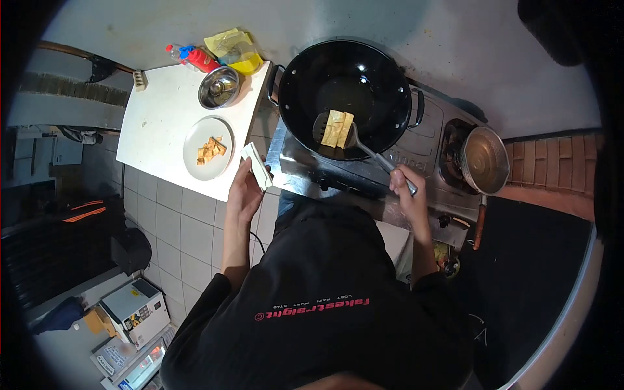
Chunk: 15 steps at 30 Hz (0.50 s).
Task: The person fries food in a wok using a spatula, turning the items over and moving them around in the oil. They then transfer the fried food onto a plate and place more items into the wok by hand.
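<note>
A metal slotted spatula (370, 151) is gripped by its handle in my right hand (409, 192). Its blade carries a few pale golden, flat pieces of food (337, 129) over the near part of a large black wok (305, 84). In my left hand (244, 192) is a white, block-like object (257, 167), with fingers around its lower part; what it is cannot be made out. Left of that hand, a pale plate (192, 159) holds browned food pieces (211, 151) on the white table.
The white table (153, 123) bears a steel bowl (219, 88), a red bottle (203, 61) and a yellow packet (235, 51). The wok sits on a metal stove (429, 140). A brass-coloured pan (485, 159) with a wooden handle rests on the right burner.
</note>
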### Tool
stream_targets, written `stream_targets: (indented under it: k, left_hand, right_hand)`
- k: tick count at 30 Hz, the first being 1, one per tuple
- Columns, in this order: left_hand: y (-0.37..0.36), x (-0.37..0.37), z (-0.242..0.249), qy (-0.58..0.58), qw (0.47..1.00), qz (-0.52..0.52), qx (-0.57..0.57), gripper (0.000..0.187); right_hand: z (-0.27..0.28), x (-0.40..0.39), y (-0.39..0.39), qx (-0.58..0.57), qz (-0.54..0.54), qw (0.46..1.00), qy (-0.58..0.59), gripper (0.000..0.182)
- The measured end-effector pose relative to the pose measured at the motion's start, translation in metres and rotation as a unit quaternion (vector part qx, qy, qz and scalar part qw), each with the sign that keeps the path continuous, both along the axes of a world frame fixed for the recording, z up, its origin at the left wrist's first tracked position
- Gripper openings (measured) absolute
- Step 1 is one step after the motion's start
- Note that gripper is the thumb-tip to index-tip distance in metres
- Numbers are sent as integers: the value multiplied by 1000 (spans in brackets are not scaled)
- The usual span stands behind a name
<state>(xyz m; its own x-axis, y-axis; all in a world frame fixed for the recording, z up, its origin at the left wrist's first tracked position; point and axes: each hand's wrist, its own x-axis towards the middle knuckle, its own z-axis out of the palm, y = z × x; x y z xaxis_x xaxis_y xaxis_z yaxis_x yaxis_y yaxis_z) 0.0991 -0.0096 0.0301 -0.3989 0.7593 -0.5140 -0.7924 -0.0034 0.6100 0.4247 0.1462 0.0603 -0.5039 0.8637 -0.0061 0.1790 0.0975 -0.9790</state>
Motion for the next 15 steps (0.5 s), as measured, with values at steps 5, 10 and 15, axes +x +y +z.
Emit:
stream_targets:
  k: [5,10,15]
  left_hand:
    - [4,-2,5,22,1000,-7,-4,26]
    - [1,-3,8,10,1000,-2,0,30]
    - [-10,-6,-4,-7,1000,2,-23,31]
  right_hand:
    - [-12,1,-3,14,-3,1000,-4,35]
    - [-10,-11,-7,6,-3,1000,6,35]
    - [-12,-4,-8,4,-22,1000,14,35]
